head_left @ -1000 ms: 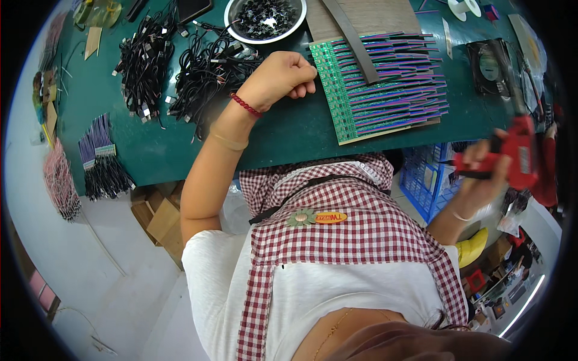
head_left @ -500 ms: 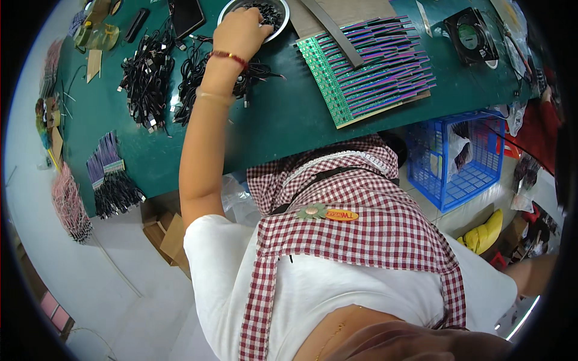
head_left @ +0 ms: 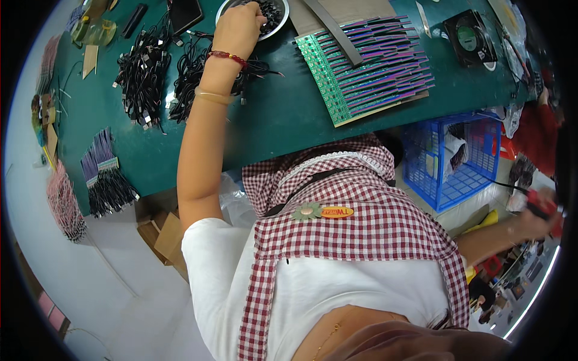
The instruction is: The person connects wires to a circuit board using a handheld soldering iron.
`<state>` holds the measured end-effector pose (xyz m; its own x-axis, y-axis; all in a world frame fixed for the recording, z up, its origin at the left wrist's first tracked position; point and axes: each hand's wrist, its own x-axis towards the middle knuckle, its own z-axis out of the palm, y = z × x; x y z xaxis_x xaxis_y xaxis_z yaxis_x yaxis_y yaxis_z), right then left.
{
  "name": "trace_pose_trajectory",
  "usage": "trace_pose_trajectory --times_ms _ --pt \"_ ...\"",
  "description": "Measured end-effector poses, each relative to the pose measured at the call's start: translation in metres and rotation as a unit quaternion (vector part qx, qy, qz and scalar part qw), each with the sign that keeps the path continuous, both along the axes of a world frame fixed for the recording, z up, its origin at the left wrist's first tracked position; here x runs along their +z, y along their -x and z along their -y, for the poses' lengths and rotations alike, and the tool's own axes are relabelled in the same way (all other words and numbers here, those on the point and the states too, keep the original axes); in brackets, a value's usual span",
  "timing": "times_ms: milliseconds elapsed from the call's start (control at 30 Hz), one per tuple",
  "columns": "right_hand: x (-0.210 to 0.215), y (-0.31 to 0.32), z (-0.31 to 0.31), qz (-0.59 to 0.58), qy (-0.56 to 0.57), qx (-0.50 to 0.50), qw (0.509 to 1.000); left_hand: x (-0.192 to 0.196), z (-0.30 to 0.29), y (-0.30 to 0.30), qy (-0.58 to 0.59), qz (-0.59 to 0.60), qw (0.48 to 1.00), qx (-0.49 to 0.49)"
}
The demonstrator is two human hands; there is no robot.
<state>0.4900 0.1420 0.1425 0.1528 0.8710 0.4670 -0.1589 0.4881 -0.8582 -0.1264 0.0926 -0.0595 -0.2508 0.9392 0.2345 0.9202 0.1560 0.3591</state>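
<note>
Two hands are in view, well apart. Largest item: the dark green work mat [head_left: 283,120] covering the bench, on which the left forearm is stretched forward. Next in size, a green circuit-board panel with rows of purple strips [head_left: 367,66] lies to the right of the left fingers, clear of them. Bundles of black cables [head_left: 144,72] lie left of and beneath the wrist, some strands touching the forearm near the red bead bracelet [head_left: 227,57]. A blue plastic crate [head_left: 457,156] stands below the bench edge, between the two hands.

The round white bowl of small black parts [head_left: 274,15] sits directly under the left hand [head_left: 241,27]. The fingers are curled down over the bowl's left rim, tips among the black parts; whether they have pinched any cannot be told, as the knuckles hide the tips.

The right hand [head_left: 533,219] is held low at the far right, away from the bench, fingers closed around a red-handled tool [head_left: 545,207].
</note>
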Motion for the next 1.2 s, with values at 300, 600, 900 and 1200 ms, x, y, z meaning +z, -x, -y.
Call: trace_pose_trajectory --times_ms 300,600,900,1200 --pt "-0.121 0.221 0.042 -0.108 0.204 0.338 0.912 0.043 0.038 -0.040 -0.045 0.265 0.963 0.014" --pt "-0.129 0.319 0.062 0.169 0.313 0.374 0.856 0.060 0.102 -0.162 -0.026 0.663 0.748 0.029" --pt "-0.137 0.317 0.060 0.344 0.161 0.348 0.857 0.066 0.097 -0.158 -0.012 0.597 0.800 0.055" --pt "-0.142 0.313 0.069 0.285 0.240 0.370 0.851 0.058 0.090 -0.129 0.197 0.691 0.694 -0.054"
